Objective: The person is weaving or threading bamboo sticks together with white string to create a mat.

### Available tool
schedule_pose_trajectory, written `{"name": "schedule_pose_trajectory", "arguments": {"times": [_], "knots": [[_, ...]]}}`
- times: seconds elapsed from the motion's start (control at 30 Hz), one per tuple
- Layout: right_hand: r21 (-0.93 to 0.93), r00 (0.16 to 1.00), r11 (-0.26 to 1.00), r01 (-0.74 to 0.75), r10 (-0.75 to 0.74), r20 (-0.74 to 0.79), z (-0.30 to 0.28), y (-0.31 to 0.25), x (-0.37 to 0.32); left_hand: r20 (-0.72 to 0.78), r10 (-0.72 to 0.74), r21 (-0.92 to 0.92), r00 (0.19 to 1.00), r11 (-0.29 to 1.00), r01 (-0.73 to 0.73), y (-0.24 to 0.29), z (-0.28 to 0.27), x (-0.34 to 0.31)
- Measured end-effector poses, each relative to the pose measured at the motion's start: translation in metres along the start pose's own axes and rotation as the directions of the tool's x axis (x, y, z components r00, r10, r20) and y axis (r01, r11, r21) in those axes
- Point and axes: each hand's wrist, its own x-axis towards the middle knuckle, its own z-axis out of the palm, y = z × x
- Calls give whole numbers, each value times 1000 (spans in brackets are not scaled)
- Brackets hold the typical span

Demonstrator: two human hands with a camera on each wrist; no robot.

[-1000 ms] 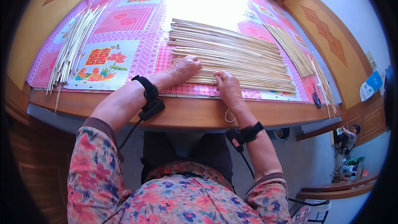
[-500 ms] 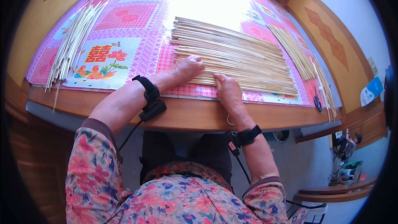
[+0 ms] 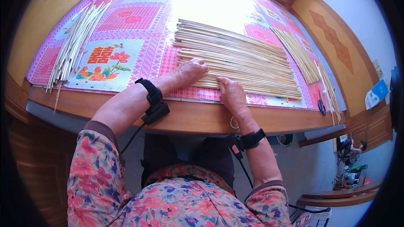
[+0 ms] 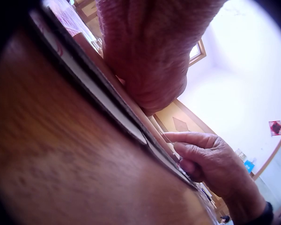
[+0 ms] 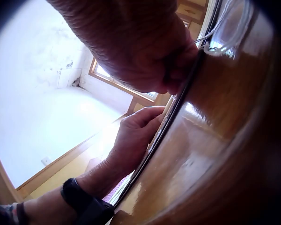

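Long, thin straw-coloured sticks [image 3: 248, 61] lie side by side in a flat row on the table, like a mat. My left hand [image 3: 190, 73] is over the near left part of the row, fingers curled down around the sticks there; its fingertips are hidden from above. Just to its right, my right hand [image 3: 232, 93] is at the front edge of the row, thumb and forefinger pinched together. White string [image 5: 225, 35] trails from the right hand, and its loop [image 3: 234, 122] hangs against the table's front edge.
A loose bundle of pale sticks [image 3: 78, 44] lies on the left of the patterned tablecloth [image 3: 126, 19]. At the right are another stick bundle [image 3: 296, 54], a few thin sticks [image 3: 328, 86] and dark-handled scissors [image 3: 321, 106]. Another person [image 3: 353, 151] sits far off at right.
My right hand has shifted slightly on the front edge of the row, and the string loop below it has moved a little. The left hand stays nearly in place.
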Motion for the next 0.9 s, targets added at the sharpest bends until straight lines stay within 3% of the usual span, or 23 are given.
{"name": "schedule_pose_trajectory", "arguments": {"times": [0.13, 0.23, 0.43, 0.57, 0.63, 0.7, 0.9], "knots": [[-19, 999, 1000, -14, 15, 49, -1, 0, 2, 36, 56, 61, 998, 996, -58, 1, -2, 0], [-16, 998, 1000, -24, 25, 57, -1, 0, 2, -37, 7, -17, 999, 1000, -8, -2, 4, -1], [17, 1000, 1000, -4, 4, 7, -1, -1, 1, -51, 32, 10, 998, 999, -31, 2, 0, -2], [11, 999, 1000, -17, 17, 47, 3, 3, 3, 23, 17, 74, 1000, 997, -19, 12, -8, -2], [35, 1000, 999, -18, 18, -1, 5, 3, 2, 27, 12, 103, 1000, 995, -14, 11, -7, -2], [48, 999, 998, -33, 34, -9, 6, 1, 2, -66, 77, 104, 995, 992, -70, 10, -4, -4], [62, 993, 995, -82, 86, -74, 8, -7, -1, -61, 119, 114, 991, 987, -111, 9, -3, -5]]}}
